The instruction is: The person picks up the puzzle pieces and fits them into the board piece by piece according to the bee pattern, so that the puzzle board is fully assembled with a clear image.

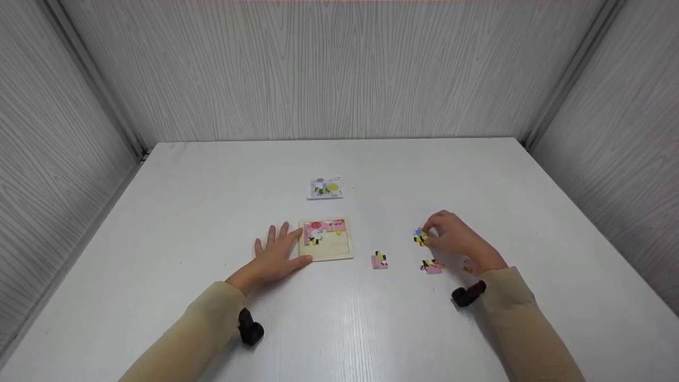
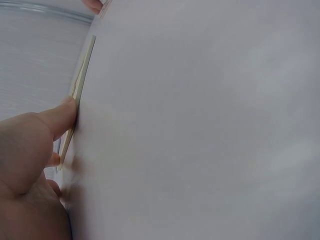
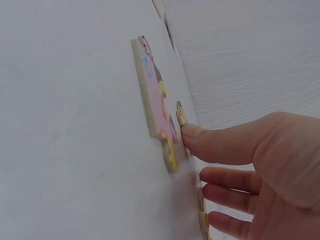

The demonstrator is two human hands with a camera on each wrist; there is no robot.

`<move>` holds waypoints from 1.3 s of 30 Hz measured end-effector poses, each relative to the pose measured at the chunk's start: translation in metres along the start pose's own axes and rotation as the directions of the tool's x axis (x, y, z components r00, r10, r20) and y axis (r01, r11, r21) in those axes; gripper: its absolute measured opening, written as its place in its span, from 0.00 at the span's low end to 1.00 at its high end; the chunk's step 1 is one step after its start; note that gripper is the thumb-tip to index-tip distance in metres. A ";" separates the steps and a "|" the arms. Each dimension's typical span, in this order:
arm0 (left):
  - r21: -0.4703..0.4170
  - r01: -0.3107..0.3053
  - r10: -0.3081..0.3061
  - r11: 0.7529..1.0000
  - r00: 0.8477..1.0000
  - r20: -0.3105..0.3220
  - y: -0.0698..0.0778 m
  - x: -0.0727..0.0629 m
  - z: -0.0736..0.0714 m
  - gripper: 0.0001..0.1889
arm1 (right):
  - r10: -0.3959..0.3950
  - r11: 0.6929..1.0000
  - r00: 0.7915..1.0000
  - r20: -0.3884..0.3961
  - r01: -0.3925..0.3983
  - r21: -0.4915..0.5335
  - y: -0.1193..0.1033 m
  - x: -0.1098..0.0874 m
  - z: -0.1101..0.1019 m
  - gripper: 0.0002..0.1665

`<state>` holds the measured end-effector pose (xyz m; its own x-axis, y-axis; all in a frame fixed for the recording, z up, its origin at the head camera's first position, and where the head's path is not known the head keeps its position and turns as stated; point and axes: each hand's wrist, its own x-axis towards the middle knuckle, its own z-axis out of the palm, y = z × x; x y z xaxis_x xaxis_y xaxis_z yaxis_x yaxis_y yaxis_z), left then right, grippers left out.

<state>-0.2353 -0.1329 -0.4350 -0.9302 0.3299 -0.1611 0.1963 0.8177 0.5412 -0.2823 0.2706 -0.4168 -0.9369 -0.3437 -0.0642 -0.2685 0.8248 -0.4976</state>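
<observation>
A square wooden puzzle board (image 1: 334,245) lies on the table, its upper left part filled with pink and bee-patterned pieces. My left hand (image 1: 276,259) rests at the board's left side with fingers spread; thumb and index finger touch its edges. To the right, my right hand (image 1: 448,233) pinches a blue, yellow and black puzzle piece (image 1: 419,237) between thumb and fingers, low over the table. In the right wrist view, the thumb is against that piece (image 3: 181,114). Nearer to me lies a pink puzzle piece with a bee pattern (image 1: 432,267).
Another pink and yellow piece (image 1: 379,261) lies between the board and my right hand. An orange-pink piece (image 1: 468,265) is partly hidden by my right wrist. Behind the board lies a square bee picture (image 1: 325,188). Wood-grained walls (image 1: 339,69) enclose the table's back and sides.
</observation>
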 end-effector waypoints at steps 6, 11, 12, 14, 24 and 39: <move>0.004 -0.004 0.004 1.000 1.000 -0.005 -0.002 0.001 0.001 0.42 | -0.023 0.999 1.000 -0.009 0.023 0.029 -0.002 -0.002 -0.001 0.15; 0.012 -0.014 0.014 1.000 1.000 -0.016 -0.002 0.001 0.001 0.42 | -0.033 0.996 0.999 -0.010 0.034 0.082 -0.003 -0.003 -0.002 0.15; 0.013 -0.013 0.013 1.000 1.000 -0.016 -0.002 0.001 0.000 0.42 | -0.031 0.996 0.999 -0.009 0.032 0.084 -0.004 -0.003 -0.002 0.15; 0.011 -0.014 0.014 1.000 1.000 -0.014 -0.002 0.001 0.001 0.42 | -0.023 0.996 1.000 -0.007 0.023 0.087 -0.004 -0.003 -0.002 0.15; 0.006 -0.011 0.011 1.000 1.000 -0.007 -0.001 0.001 0.001 0.42 | -0.021 0.995 1.000 -0.014 0.023 0.098 -0.013 -0.004 -0.002 0.14; -0.003 0.003 -0.003 1.000 1.000 0.002 0.000 0.000 -0.001 0.41 | -0.107 0.984 0.994 -0.005 0.106 0.142 -0.034 0.000 -0.002 0.14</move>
<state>-0.2357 -0.1332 -0.4344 -0.9302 0.3286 -0.1638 0.1928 0.8169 0.5436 -0.2732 0.2434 -0.3981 -0.9039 -0.4277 -0.0066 -0.3321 0.7115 -0.6193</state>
